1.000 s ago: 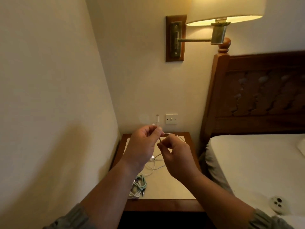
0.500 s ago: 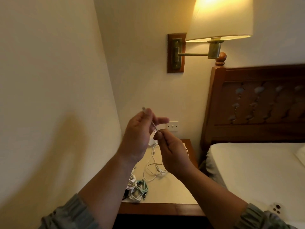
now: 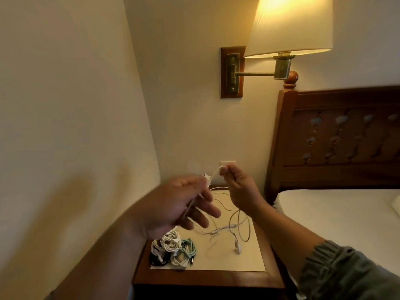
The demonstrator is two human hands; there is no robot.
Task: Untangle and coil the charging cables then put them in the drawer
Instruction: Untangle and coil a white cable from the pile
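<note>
Since both have parted, right hand (image 3: 240, 189) pinches white cable (image 3: 225, 227), left hand (image 3: 179, 206) grip unclear.

head view | faces forward-down toward wall (image 3: 184, 109) | left hand (image 3: 179, 206), right hand (image 3: 240, 191) close | nightstand (image 3: 207, 277) just below

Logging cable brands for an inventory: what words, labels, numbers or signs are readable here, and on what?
None readable. The white cable, the coiled cables, the wall switch and the lamp's brass plate show no legible marking; any print is too small or blurred.
</note>
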